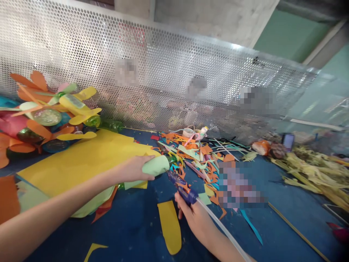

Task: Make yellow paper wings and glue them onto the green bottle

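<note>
My left hand is wrapped round a plastic bottle covered in pale green paper, lying on its side with its green neck pointing right. In my right hand is a blue glue gun, with a white glue stick running out of its back over my wrist. The gun's nozzle points up and left, close to the bottle's neck end; I cannot tell whether they touch. Just below lies a yellow paper strip with one rounded end. Large yellow paper sheets spread beneath and behind my left hand.
Paper bottle models are piled at the back left. Coloured paper scraps litter the middle of the blue table. Dried husks and a thin stick lie right. Behind a perforated metal screen, several people are visible.
</note>
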